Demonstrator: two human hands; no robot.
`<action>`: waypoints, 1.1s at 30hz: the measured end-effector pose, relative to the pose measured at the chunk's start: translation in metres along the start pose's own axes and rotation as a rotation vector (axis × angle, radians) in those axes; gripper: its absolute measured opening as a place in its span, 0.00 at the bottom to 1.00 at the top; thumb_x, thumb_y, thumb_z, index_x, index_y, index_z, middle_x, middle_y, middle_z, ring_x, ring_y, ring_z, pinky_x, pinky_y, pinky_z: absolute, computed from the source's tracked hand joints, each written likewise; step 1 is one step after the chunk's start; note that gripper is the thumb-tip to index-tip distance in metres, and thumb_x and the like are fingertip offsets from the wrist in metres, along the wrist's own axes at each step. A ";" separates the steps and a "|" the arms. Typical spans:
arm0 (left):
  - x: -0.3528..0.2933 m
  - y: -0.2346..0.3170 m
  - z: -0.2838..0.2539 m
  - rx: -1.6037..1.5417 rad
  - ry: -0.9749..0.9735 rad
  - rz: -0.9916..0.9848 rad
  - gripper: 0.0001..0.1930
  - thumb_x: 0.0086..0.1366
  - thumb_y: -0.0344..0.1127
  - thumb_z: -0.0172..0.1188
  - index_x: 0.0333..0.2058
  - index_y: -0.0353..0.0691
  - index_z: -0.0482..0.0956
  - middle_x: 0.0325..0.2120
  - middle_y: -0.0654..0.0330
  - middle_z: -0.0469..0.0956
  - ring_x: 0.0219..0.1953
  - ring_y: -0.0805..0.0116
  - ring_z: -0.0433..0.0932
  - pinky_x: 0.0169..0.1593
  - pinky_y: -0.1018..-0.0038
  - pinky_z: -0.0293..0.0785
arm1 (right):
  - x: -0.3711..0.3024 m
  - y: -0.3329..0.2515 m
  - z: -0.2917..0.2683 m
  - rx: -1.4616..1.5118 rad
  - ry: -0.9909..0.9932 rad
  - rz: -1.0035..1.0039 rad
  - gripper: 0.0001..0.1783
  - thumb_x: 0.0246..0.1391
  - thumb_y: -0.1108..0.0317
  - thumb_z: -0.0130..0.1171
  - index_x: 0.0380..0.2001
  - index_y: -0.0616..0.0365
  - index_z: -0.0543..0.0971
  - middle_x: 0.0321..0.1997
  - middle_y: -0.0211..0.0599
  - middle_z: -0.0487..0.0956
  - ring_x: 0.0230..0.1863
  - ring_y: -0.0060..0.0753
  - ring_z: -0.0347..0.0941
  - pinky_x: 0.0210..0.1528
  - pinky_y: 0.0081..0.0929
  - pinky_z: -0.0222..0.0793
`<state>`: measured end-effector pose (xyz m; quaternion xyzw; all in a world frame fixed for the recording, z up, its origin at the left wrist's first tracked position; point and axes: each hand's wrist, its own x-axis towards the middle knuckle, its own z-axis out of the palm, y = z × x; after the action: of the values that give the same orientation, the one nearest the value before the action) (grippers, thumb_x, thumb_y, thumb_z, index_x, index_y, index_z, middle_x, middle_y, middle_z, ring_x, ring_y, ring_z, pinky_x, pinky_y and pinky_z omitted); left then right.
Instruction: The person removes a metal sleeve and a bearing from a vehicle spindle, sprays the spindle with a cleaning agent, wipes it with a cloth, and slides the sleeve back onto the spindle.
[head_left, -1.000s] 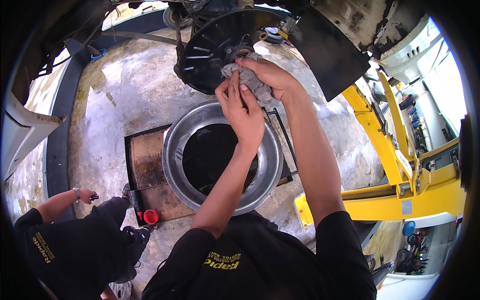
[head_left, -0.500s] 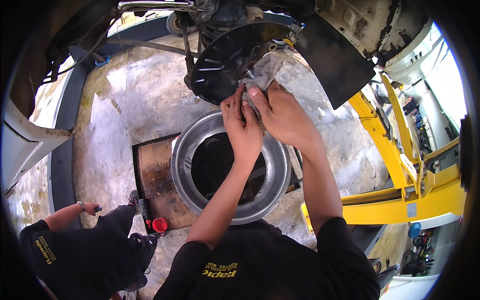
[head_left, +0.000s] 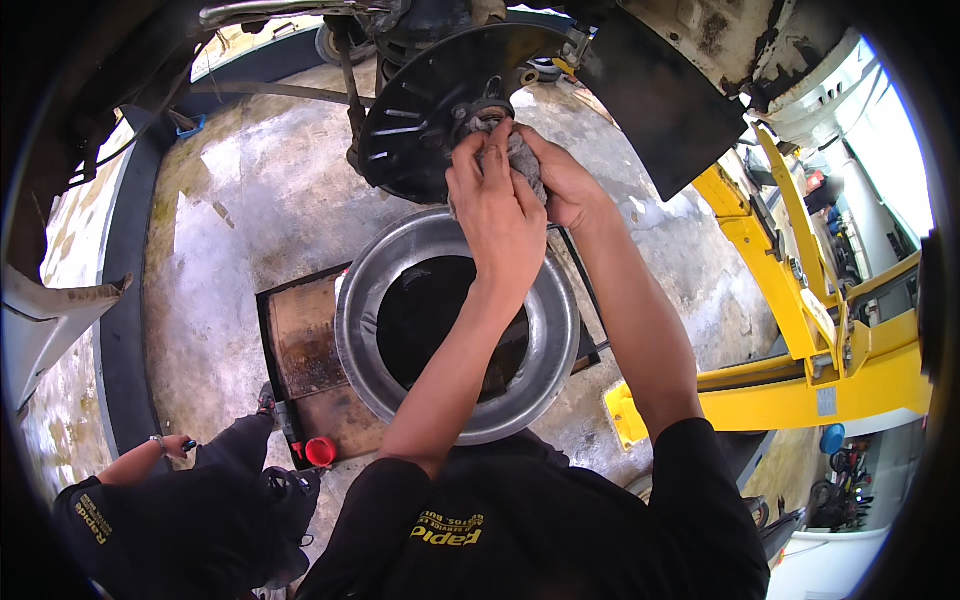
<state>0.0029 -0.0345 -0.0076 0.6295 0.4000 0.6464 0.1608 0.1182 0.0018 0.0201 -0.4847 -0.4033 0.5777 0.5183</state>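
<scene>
A crumpled grey rag point(head_left: 527, 168) is bunched at the tip of a wheel spindle point(head_left: 489, 117). The spindle stands out from a round black brake dust shield point(head_left: 405, 135) beneath a raised vehicle. My left hand point(head_left: 497, 205) is closed on the rag, with its fingertips against the spindle end. From the other side my right hand point(head_left: 565, 180) grips the rag too, its fingers partly hidden behind the cloth. Below my forearms sits a wide metal basin point(head_left: 357, 335) with dark liquid in it.
A yellow lift arm point(head_left: 790, 405) stands on the right. Stained cardboard point(head_left: 305, 335) lies in a dark-rimmed tray under the basin, beside a red round cap-like object point(head_left: 320, 452). A co-worker point(head_left: 190, 525) in black is at lower left. A black flap point(head_left: 655, 110) hangs right of the shield.
Both hands have shifted with the rag, which is now bunched lower and baring more of the spindle. My left fingers have moved up to the spindle end. The whole view has shifted slightly.
</scene>
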 end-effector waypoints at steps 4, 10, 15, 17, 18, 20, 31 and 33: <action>-0.025 -0.022 0.008 -0.248 0.214 -0.143 0.15 0.72 0.27 0.50 0.55 0.32 0.73 0.48 0.49 0.75 0.50 0.48 0.77 0.54 0.59 0.72 | -0.011 -0.038 0.038 -0.989 0.107 -0.022 0.22 0.67 0.55 0.59 0.49 0.66 0.82 0.50 0.47 0.82 0.45 0.35 0.82 0.46 0.39 0.76; -0.051 -0.034 0.024 -1.045 0.047 -0.410 0.15 0.74 0.30 0.53 0.57 0.36 0.71 0.49 0.60 0.76 0.50 0.69 0.78 0.52 0.67 0.77 | -0.019 0.005 0.109 -2.410 0.414 -0.369 0.20 0.49 0.66 0.65 0.45 0.65 0.84 0.42 0.50 0.83 0.36 0.41 0.85 0.38 0.47 0.71; -0.078 -0.007 -0.002 -1.113 0.170 -0.606 0.09 0.76 0.28 0.50 0.52 0.38 0.70 0.48 0.59 0.76 0.47 0.72 0.78 0.51 0.74 0.76 | -0.093 -0.006 0.052 -1.766 0.227 -0.479 0.19 0.51 0.62 0.65 0.40 0.68 0.81 0.33 0.51 0.83 0.31 0.53 0.84 0.33 0.42 0.78; -0.109 0.006 -0.017 -0.715 0.151 -0.488 0.07 0.75 0.27 0.51 0.49 0.35 0.70 0.47 0.58 0.74 0.48 0.70 0.76 0.53 0.72 0.74 | -0.147 0.007 0.043 -1.462 0.246 -0.352 0.21 0.54 0.61 0.65 0.42 0.70 0.79 0.35 0.52 0.83 0.36 0.57 0.84 0.40 0.40 0.79; -0.126 0.018 -0.019 -0.762 0.146 -0.469 0.07 0.76 0.29 0.53 0.48 0.36 0.70 0.46 0.59 0.74 0.48 0.72 0.75 0.56 0.74 0.71 | -0.167 0.017 0.032 -1.247 0.274 -0.274 0.22 0.56 0.62 0.65 0.45 0.70 0.77 0.39 0.53 0.84 0.41 0.57 0.84 0.47 0.39 0.80; -0.170 0.018 -0.011 -0.921 -0.046 -0.580 0.08 0.77 0.32 0.54 0.48 0.35 0.74 0.50 0.58 0.75 0.53 0.72 0.74 0.59 0.74 0.69 | -0.202 0.053 -0.003 -0.770 0.273 -0.492 0.25 0.58 0.64 0.65 0.52 0.71 0.73 0.46 0.52 0.82 0.49 0.52 0.81 0.55 0.36 0.75; -0.263 0.051 0.062 -0.066 -1.356 -0.344 0.15 0.72 0.36 0.59 0.54 0.41 0.81 0.59 0.50 0.74 0.63 0.48 0.73 0.64 0.57 0.70 | -0.197 0.185 -0.293 -0.835 0.761 -0.018 0.38 0.53 0.63 0.69 0.61 0.69 0.65 0.52 0.64 0.79 0.53 0.68 0.78 0.56 0.49 0.74; -0.292 0.052 0.095 0.071 -1.396 -0.300 0.15 0.71 0.36 0.59 0.53 0.41 0.81 0.57 0.51 0.75 0.61 0.48 0.74 0.63 0.57 0.71 | -0.158 0.195 -0.304 -0.934 0.679 -0.087 0.38 0.53 0.62 0.70 0.61 0.67 0.66 0.57 0.66 0.76 0.54 0.71 0.76 0.57 0.51 0.74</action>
<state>0.1537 -0.2453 -0.1812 0.8393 0.3069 0.0499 0.4459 0.3738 -0.1921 -0.2089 -0.8032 -0.4463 0.1288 0.3729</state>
